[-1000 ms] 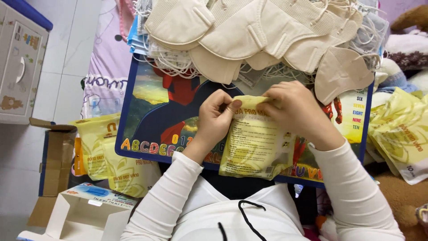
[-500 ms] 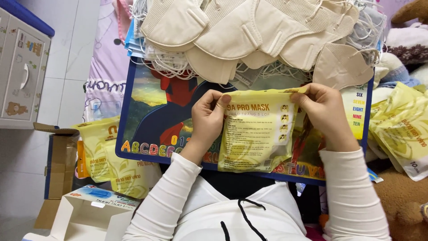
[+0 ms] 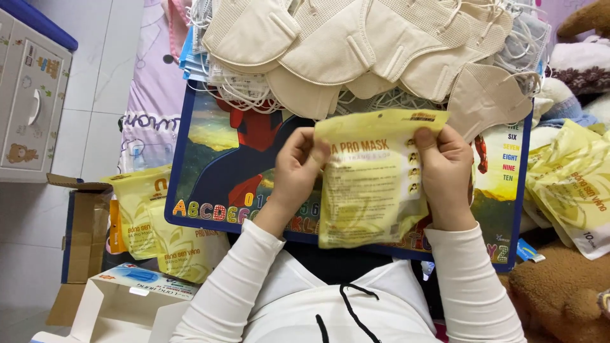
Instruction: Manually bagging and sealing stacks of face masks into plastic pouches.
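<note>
Both hands, left hand (image 3: 298,166), right hand (image 3: 445,168), closed grip pinching yellow mask packet (image 3: 372,181) edges

Home room used for packing, tiled floor (image 3: 95,76), child's cartoon-stickered cabinet (image 3: 28,101), plush toys (image 3: 559,292), colourful alphabet board (image 3: 210,171) as lap desk, heaped beige face masks (image 3: 356,51), yellow pouches (image 3: 159,222)

A yellow pouch (image 3: 372,181) with a paler printed panel is noted, and more yellow pouches (image 3: 162,228) are seen at both sides. The masks (image 3: 356,47) are recorded as beige with a fine mesh texture. The board (image 3: 210,159) is observed as dark blue with multicoloured letters and a red figure; white sleeves (image 3: 473,286) are noted.
</note>
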